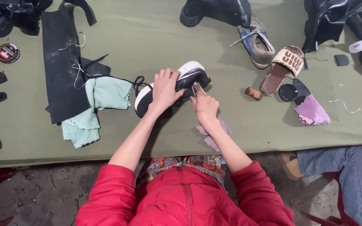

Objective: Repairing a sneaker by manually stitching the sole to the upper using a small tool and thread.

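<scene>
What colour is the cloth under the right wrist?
Pale lilac-pink; the cloth shows in the head view, beneath the right hand.

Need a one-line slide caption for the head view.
Left hand steadies a black-and-white sneaker on a green table; right hand presses at its side.

Left hand [164,90] presses down on a black-and-white sneaker [181,81] lying near the middle of the olive-green bench [147,29]. Right hand [205,106] works a small tool against the sneaker's sole. Mint cloth [95,109] and black sheet [61,71] just left; tan slide sandal [283,67] and purple cloth [313,111] toward the right edge.
</scene>
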